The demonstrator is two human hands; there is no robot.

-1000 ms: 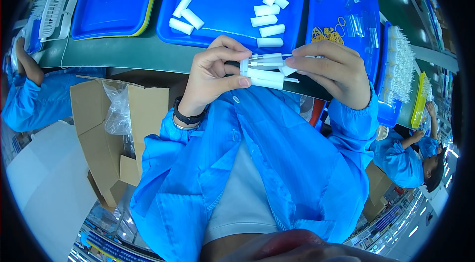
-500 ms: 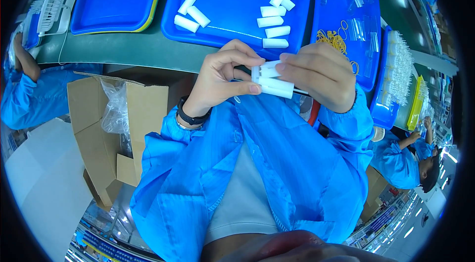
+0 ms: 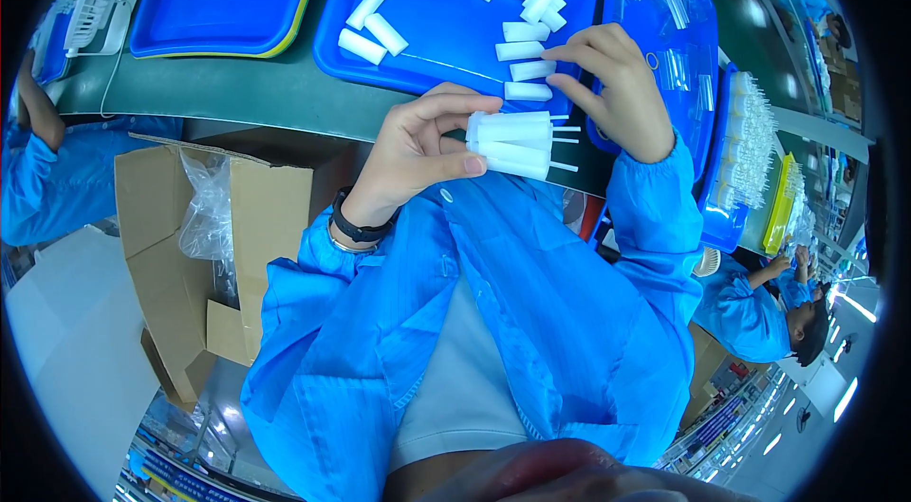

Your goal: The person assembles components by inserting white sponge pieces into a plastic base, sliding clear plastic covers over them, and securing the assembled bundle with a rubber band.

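Here, left hand (image 3: 413, 156) grips white tubes (image 3: 512, 143) above green bench (image 3: 237, 94); right hand (image 3: 617, 89) open.

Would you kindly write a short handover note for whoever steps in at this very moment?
Left hand: grips a bundle of white tubes with thin rods sticking out to the right.
Right hand: open, fingers over the loose white tubes on the blue tray.
Done: several tubes gathered in the bundle.
Left: about a dozen loose tubes lie on the tray.
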